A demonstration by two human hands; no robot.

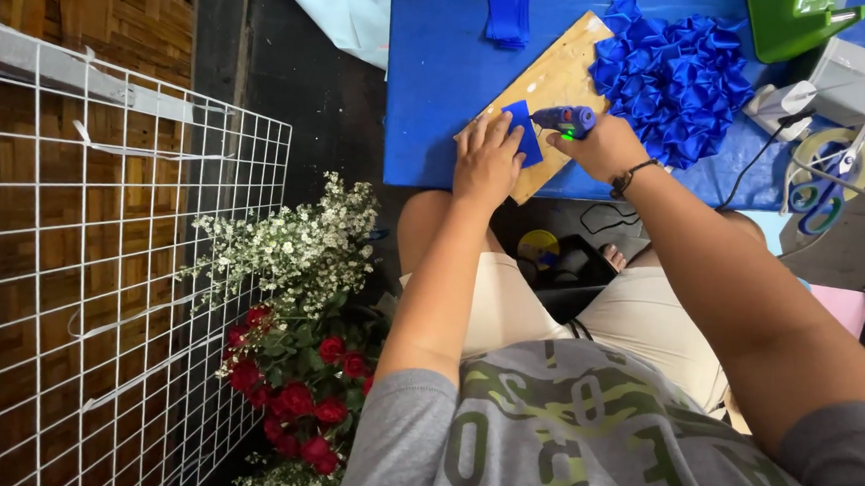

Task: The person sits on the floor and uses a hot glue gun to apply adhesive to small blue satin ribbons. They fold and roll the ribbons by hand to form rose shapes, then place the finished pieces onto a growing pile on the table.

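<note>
The left hand (485, 161) presses a blue ribbon piece (522, 130) flat on the wooden board (557, 79). The right hand (605, 148) grips a glue gun (564, 121) whose nozzle sits just beside those fingers, so hot glue could burn them.

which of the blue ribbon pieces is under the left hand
The small flat blue ribbon piece on the wooden board, pinned by the left hand. The folded strip and the pile of folded petals lie untouched.

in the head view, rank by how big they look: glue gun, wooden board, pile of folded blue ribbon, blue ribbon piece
1. pile of folded blue ribbon and wooden board, too close to rank
2. glue gun and blue ribbon piece, both partly hidden
</note>
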